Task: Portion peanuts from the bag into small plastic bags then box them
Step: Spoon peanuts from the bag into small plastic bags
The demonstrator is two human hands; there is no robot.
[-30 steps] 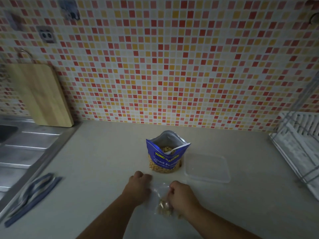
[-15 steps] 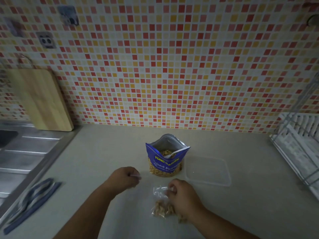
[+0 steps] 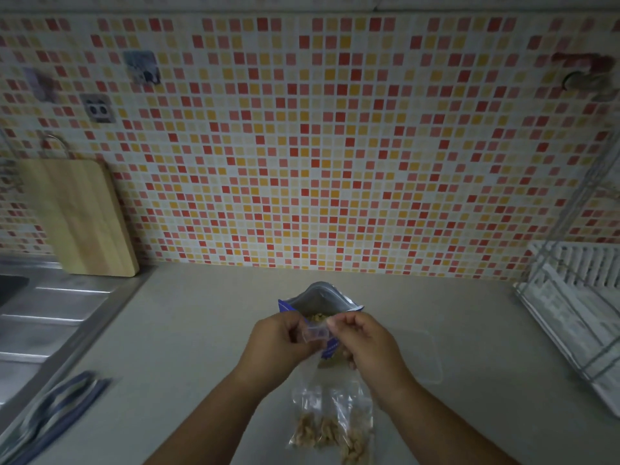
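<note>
Both my hands pinch one empty small plastic bag point(image 3: 315, 333) between them, left hand point(image 3: 275, 344) and right hand point(image 3: 365, 344) raised before the open peanut bag point(image 3: 318, 297). Filled bags point(image 3: 332, 427) lie on the counter point(image 3: 201, 330) below, clear box point(image 3: 426, 357) beside.

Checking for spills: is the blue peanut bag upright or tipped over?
Upright. The blue peanut bag stands on the counter with its mouth gaping upward, silver lining and peanuts visible inside.
</note>
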